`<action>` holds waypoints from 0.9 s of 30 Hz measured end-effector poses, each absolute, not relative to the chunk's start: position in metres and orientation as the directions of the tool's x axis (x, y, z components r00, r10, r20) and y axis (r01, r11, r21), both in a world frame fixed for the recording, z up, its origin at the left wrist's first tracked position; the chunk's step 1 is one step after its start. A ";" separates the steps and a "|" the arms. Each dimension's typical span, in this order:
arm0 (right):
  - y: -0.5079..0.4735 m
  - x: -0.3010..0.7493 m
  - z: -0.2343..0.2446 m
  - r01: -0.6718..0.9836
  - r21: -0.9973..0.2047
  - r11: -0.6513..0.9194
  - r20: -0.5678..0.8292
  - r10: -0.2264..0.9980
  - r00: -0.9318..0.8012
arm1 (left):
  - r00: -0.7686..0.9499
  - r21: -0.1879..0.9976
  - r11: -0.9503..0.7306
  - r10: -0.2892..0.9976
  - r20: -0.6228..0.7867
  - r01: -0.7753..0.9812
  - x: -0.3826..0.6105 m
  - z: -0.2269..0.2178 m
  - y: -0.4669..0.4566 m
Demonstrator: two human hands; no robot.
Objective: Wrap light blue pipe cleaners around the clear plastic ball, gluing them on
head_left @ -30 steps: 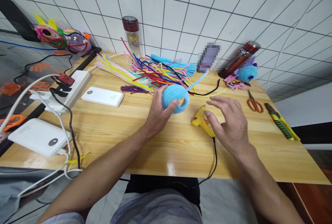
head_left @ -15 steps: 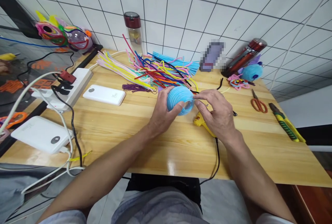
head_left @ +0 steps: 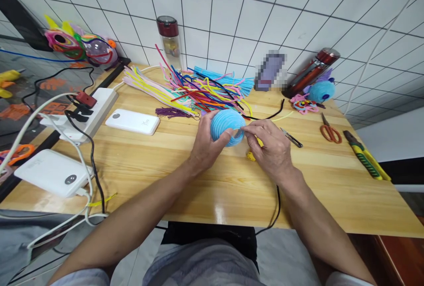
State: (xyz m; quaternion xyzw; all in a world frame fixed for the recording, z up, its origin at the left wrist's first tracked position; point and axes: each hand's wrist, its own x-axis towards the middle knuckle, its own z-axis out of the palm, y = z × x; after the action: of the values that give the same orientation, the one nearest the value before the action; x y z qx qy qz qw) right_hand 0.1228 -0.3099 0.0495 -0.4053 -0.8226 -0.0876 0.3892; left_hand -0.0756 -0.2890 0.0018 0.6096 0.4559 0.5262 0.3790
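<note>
A light blue ball (head_left: 225,125) wound from pipe cleaner sits just above the wooden table (head_left: 185,175) at its middle. My left hand (head_left: 207,146) cups the ball from the left and below, fingers wrapped round it. My right hand (head_left: 269,149) pinches at the ball's right side with thumb and forefinger. Under my right hand lies a yellow glue gun (head_left: 251,155), mostly hidden, with its black cord (head_left: 276,208) running off the front edge.
A heap of coloured pipe cleaners (head_left: 198,89) lies behind the ball. Small snips (head_left: 292,138), orange scissors (head_left: 329,132) and a yellow-green tool (head_left: 366,161) lie to the right. Two white power banks (head_left: 131,121) (head_left: 53,172) and a power strip (head_left: 89,116) sit at left.
My right hand left the glue gun and came to the ball's right side, pinching it. The loose blue tail that stuck up from the ball is now laid against it.
</note>
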 end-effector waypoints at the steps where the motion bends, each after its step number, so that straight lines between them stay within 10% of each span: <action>1: -0.310 0.123 0.049 0.740 -0.172 0.650 0.704 0.606 -0.370 | 0.031 0.943 -0.294 0.956 0.293 0.157 -0.075 0.001 -0.289; 27: -0.307 0.123 0.037 0.752 -0.255 0.609 0.640 0.689 -0.340 | 0.176 0.969 -0.184 0.972 0.154 0.167 -0.083 -0.004 -0.281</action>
State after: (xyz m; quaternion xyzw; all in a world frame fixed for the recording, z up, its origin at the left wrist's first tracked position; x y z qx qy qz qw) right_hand 0.1226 -0.3073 0.0365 -0.4404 -0.8176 -0.0427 0.3686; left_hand -0.0827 -0.2808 -0.0036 0.6235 0.4567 0.4508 0.4466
